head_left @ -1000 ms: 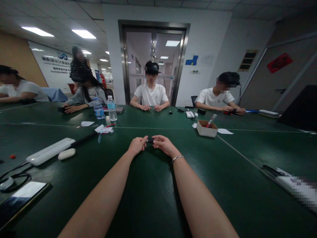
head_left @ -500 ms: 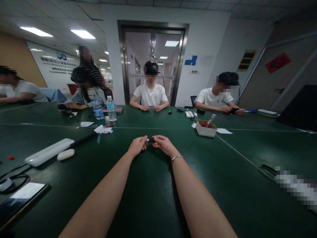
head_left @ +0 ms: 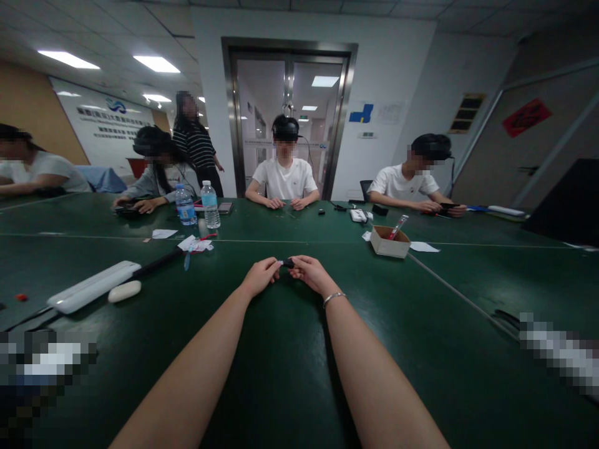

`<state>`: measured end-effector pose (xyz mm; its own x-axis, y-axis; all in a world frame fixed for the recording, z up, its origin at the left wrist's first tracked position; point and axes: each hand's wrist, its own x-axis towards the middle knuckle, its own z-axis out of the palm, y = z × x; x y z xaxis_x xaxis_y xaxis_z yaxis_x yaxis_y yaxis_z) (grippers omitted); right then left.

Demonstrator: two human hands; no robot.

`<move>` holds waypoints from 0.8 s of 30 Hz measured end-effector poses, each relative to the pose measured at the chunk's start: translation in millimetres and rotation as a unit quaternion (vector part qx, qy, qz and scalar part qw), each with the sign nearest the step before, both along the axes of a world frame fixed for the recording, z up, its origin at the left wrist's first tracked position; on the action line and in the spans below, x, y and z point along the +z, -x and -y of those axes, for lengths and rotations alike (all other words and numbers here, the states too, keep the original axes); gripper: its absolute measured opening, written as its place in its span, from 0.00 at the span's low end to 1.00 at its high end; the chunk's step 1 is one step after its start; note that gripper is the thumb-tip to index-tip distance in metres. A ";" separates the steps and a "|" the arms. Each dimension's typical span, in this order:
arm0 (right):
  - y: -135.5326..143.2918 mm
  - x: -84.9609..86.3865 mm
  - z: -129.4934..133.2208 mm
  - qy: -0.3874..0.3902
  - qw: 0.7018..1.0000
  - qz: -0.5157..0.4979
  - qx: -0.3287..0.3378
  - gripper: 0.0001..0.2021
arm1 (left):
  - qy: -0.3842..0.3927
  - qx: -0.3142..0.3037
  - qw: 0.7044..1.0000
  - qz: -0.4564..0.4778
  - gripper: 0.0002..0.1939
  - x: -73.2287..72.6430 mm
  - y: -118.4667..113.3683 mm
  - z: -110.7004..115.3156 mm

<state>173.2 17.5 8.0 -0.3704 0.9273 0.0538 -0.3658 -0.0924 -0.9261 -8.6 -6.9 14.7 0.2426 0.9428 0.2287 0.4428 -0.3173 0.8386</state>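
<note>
Between my two hands, just above the green table (head_left: 290, 349), is a small black object with a silvery end (head_left: 287, 264) that looks like a USB stick. My left hand (head_left: 262, 276) is closed, with thumb and fingertips pinched at its silvery left end. The black right end sits in the fingers of my right hand (head_left: 309, 272), which is closed too. The fingertips cover both ends, so I cannot see whether it is one piece or two. A bracelet (head_left: 334, 298) circles my right wrist.
Ahead to the right stands a small open box (head_left: 390, 248). Two water bottles (head_left: 210, 206) and paper scraps (head_left: 195, 244) lie ahead to the left. Nearer left are a long white device (head_left: 96, 287) and a white oval case (head_left: 124, 292). Several people sit around the table.
My left fingers have shifted slightly right, and less of the silvery end shows. My right hand has hardly moved. A standing person in the background has stepped to the right.
</note>
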 end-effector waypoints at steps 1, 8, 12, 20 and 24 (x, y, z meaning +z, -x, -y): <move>0.0 0.2 0.2 -0.001 1.000 0.000 -0.001 0.10 | 0.000 -0.001 1.000 -0.004 0.20 0.6 -0.1 0.4; -0.1 2.8 2.7 -0.002 1.000 0.004 -0.001 0.11 | 0.016 -0.003 1.000 -0.014 0.21 3.2 0.2 1.8; -0.4 3.1 3.0 -0.003 1.000 0.002 0.001 0.12 | 0.017 -0.014 1.000 0.010 0.21 -0.6 0.4 -2.0; -0.6 3.7 3.6 -0.008 1.000 -0.010 0.012 0.14 | 0.030 -0.023 0.998 0.045 0.21 -6.2 1.4 -8.7; -0.7 4.3 4.5 -0.004 1.000 -0.006 0.008 0.13 | 0.042 -0.016 0.998 0.036 0.23 -6.7 2.5 -9.8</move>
